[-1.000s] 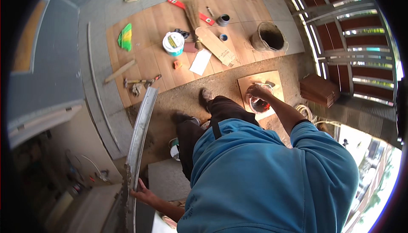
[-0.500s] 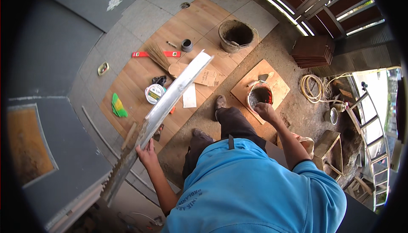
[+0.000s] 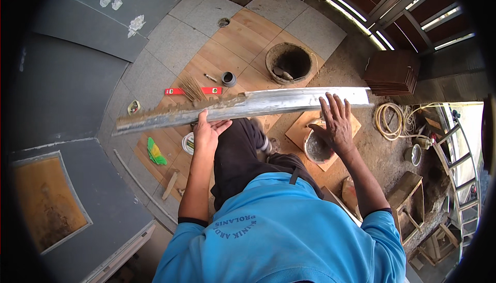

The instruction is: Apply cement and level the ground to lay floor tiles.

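the metal strip [image 3: 294, 98] is held crosswise in front of the body, above the knees, gripped near its middle by the left hand [image 3: 207, 132], the thumb laid against its near face. the right hand [image 3: 338, 127] is open, its fingers spread across the strip's right part; whether pressure is applied cannot be told. the left half is crusted with grey-brown mortar [image 3: 192, 108], while the right is bare and shiny. the strip is judged stiff and fairly light for its length; the bare metal may be slippery, the crust crumbly. it is best held on clean metal, at middle and right end, clear of thin edges.

beyond the right hand, a small bucket [image 3: 305, 151] of grey paste is set on a wooden board [image 3: 297, 134]. farther out, a large bucket [image 3: 268, 65], a red level [image 3: 211, 91] and a broom [image 3: 191, 88] are seen on wood-look tiles [image 3: 243, 34].
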A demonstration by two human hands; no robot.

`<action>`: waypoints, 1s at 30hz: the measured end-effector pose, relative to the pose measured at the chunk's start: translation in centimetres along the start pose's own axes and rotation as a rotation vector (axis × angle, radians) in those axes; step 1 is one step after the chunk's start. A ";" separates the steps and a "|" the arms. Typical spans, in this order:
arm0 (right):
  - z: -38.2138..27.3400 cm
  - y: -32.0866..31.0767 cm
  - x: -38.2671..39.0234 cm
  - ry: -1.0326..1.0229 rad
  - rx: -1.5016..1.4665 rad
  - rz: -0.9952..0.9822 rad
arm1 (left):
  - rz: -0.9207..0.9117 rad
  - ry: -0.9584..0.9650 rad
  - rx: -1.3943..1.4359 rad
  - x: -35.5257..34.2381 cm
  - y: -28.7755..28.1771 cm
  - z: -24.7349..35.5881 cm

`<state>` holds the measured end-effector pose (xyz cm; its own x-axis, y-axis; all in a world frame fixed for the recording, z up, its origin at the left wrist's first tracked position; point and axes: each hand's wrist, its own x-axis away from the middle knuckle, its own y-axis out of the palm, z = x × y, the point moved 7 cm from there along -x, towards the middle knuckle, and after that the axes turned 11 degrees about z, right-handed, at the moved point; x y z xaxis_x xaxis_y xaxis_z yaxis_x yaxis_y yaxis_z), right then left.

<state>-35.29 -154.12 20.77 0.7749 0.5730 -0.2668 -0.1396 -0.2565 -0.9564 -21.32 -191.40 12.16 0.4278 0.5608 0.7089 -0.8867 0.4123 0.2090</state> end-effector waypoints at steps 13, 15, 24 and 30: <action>7.4 11.1 -14.5 0.031 0.051 0.029 | -0.249 -0.186 -0.207 -18.7 21.2 3.8; 7.7 12.5 -18.3 0.044 0.025 -0.017 | -0.219 -0.199 -0.229 -22.0 23.3 4.8; 9.8 16.3 -38.9 0.084 -0.055 -0.073 | -0.265 -0.283 -0.337 -36.7 35.7 16.4; 16.3 19.2 -49.0 0.216 -0.174 -0.039 | -0.264 0.059 -0.864 -41.4 44.2 26.4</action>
<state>-86.00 -174.48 13.53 0.8938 0.4106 -0.1805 -0.0133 -0.3779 -0.9258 -82.86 -215.31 9.84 0.6282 0.3978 0.6687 -0.3280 0.9147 -0.2359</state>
